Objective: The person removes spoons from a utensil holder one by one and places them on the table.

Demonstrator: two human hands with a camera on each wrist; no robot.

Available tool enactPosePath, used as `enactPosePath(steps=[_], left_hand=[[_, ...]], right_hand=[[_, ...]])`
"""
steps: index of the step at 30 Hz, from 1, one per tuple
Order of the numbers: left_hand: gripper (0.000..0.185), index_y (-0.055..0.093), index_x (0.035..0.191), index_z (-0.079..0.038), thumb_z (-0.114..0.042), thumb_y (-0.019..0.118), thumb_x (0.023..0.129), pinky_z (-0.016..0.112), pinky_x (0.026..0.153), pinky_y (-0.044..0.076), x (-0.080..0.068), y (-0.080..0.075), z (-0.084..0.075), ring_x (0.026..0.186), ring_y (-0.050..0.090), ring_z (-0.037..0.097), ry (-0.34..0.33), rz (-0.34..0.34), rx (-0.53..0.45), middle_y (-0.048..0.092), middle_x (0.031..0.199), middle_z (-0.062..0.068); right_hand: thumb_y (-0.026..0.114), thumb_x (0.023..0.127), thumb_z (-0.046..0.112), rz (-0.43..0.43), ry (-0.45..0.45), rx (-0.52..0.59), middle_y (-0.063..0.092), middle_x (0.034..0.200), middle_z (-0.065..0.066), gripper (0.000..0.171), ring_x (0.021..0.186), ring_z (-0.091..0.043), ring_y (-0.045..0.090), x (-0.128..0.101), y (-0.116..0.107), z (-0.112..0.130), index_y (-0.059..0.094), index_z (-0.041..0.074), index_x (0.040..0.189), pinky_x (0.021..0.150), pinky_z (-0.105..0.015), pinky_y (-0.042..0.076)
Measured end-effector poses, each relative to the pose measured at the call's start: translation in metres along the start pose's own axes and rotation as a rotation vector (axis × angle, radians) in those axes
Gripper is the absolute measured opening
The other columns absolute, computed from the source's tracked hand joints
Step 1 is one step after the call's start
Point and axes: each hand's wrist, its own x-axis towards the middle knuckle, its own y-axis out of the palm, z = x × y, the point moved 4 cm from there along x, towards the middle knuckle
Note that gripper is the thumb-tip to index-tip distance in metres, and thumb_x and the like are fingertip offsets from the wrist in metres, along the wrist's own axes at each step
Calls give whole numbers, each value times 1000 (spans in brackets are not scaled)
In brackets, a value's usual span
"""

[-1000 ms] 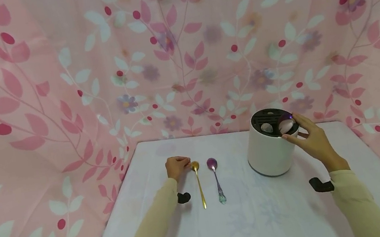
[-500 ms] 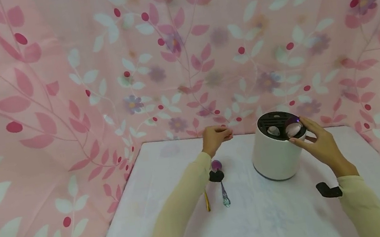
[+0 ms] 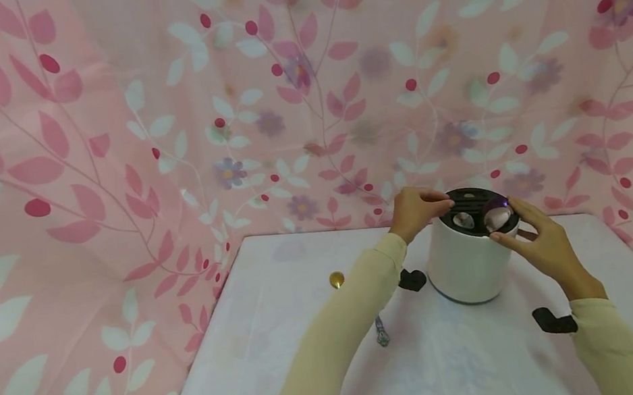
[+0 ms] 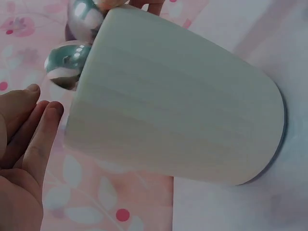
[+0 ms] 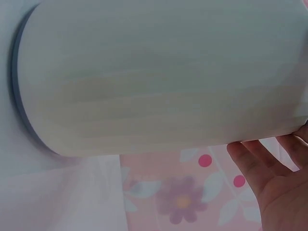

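Note:
A white utensil holder with a black slotted top stands at the right of the table. Two shiny spoon heads, a smaller silvery one and a larger purple-tinted one, stick up from it. My right hand grips the holder's upper right side, thumb at the front rim. In the right wrist view, its fingertips touch the white wall. My left hand is by the holder's left rim, holding nothing. The left wrist view shows its fingers extended, just beside the rim.
On the table lie a gold spoon and a second spoon whose ornate handle end shows; my left sleeve hides much of both. A pink floral cloth hangs behind and at the sides.
My left hand has moved right, from beside the gold spoon's head to the holder's left rim. The right hand has kept its hold on the holder. The view has shifted slightly.

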Motion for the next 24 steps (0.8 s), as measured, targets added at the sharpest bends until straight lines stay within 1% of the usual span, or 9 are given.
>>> enactPosePath(steps=[2,4,8,12,15,19,24], left_hand=[[12,80,88,-19,-25,84,79,16,68,54,-1,4,1,79,63,-1,14,13,71,70,80,-15],[14,80,90,-21,-27,84,78,16,71,53,-2,6,0,84,61,-1,33,29,125,69,83,-16],[12,80,91,-22,-27,83,80,16,71,52,-4,11,-1,86,58,-1,45,87,161,66,88,-17],[8,80,92,-18,-18,78,85,17,71,54,-9,17,-3,81,63,1,31,204,94,70,88,-13],[8,80,93,-15,-15,76,86,17,71,55,-12,20,-4,78,66,2,19,262,53,73,86,-8],[9,80,93,-17,-19,78,85,16,71,54,-14,21,-4,78,65,0,36,270,65,73,84,-11],[11,79,93,-16,-21,79,84,16,72,55,-17,22,-2,74,68,3,25,261,30,72,82,-12]], right_hand=[[75,87,36,3,1,5,25,159,-1,84,142,-26,29,0,0,1,24,39,153,84,1,36],[75,87,36,8,-2,8,24,159,-2,84,142,-26,29,0,0,3,23,38,153,85,1,36],[74,87,36,15,1,9,24,160,-1,83,143,-26,28,0,1,4,23,39,153,85,1,36],[74,87,38,18,11,5,23,159,3,83,143,-26,28,-1,0,4,22,41,152,86,0,36],[73,88,38,19,14,3,22,160,3,83,143,-26,28,-1,0,3,22,41,153,87,-1,37],[74,88,38,17,13,8,22,160,4,83,143,-25,28,-1,0,3,22,41,152,86,0,36],[74,87,37,13,14,17,23,160,4,83,143,-23,29,-2,1,3,22,42,152,85,1,36]])
